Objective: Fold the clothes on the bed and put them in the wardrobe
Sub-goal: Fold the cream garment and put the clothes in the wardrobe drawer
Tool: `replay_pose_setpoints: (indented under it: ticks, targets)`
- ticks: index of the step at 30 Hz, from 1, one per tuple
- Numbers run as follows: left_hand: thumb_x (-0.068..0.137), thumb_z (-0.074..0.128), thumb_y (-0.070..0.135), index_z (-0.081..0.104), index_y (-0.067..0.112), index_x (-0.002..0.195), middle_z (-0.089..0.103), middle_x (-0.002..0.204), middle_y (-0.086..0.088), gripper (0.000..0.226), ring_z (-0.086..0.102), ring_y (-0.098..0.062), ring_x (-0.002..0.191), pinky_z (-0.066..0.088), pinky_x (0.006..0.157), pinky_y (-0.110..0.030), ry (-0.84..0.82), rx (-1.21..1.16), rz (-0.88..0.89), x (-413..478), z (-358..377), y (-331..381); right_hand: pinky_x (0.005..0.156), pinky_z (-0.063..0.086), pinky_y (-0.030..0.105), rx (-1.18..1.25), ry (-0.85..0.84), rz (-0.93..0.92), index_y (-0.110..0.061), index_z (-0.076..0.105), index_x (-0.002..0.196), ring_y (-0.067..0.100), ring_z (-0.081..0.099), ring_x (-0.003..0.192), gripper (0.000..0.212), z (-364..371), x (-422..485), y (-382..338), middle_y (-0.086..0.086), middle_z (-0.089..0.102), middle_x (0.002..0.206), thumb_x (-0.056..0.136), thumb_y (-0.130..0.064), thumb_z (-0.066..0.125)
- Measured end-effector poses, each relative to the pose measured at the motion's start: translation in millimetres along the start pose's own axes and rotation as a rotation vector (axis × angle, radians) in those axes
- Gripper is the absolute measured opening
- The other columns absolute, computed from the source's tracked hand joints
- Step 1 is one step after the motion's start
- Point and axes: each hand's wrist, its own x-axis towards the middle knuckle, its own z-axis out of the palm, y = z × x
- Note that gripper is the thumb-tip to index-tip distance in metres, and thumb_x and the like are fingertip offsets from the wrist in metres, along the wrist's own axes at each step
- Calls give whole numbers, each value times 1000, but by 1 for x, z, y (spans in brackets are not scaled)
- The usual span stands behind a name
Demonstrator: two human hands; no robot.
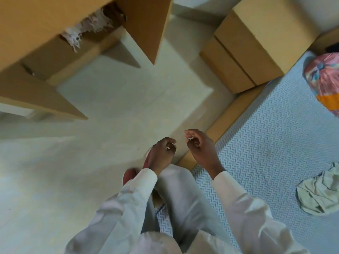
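My left hand and my right hand hang side by side over the floor at the bed's corner, fingers loosely curled, nothing held in either. The bed with a blue-white zigzag sheet fills the right. A crumpled pale green garment lies on it at the right edge. A colourful pink and orange bundle sits further back on the bed. The wooden wardrobe stands at the upper left, its doors open, with pale pink cloth showing inside.
The open wardrobe door juts out over the pale floor. A wooden cabinet stands against the wall next to the bed's head. My legs in light trousers are between the hands and the bed edge.
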Motion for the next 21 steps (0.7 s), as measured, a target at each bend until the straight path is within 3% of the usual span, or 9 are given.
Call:
replay_pose_setpoints:
  ticks: [6, 11, 17, 21]
  targets:
    - [84, 55, 17, 70, 26, 99, 73, 96, 6, 22, 69, -16, 89, 55, 87, -34, 29, -48, 120, 74, 51, -42, 78, 52, 21, 143, 145, -26, -14, 69, 110, 7, 68, 86, 26, 18, 22, 78, -3, 72, 98, 88, -2, 61]
    - [83, 56, 20, 67, 31, 90, 71, 94, 4, 17, 70, -19, 91, 56, 87, -43, 64, -74, 180, 116, 108, -63, 84, 57, 37, 208, 247, -99, -17, 70, 110, 12, 69, 91, 26, 14, 10, 140, -3, 72, 99, 89, -5, 59]
    - [81, 54, 23, 68, 24, 99, 70, 92, 8, 23, 68, -16, 90, 55, 89, -37, 14, -16, 397, 73, 210, -19, 85, 57, 39, 336, 313, -188, -21, 71, 107, 13, 69, 90, 21, -40, -52, 219, -7, 72, 96, 91, -9, 63]
    - [87, 64, 17, 67, 19, 109, 69, 98, 5, 22, 65, -12, 89, 51, 87, -28, -137, 236, 595, 27, 307, -5, 83, 56, 38, 428, 479, -154, -19, 71, 107, 17, 70, 87, 19, -99, -111, 296, -7, 73, 97, 89, -18, 64]
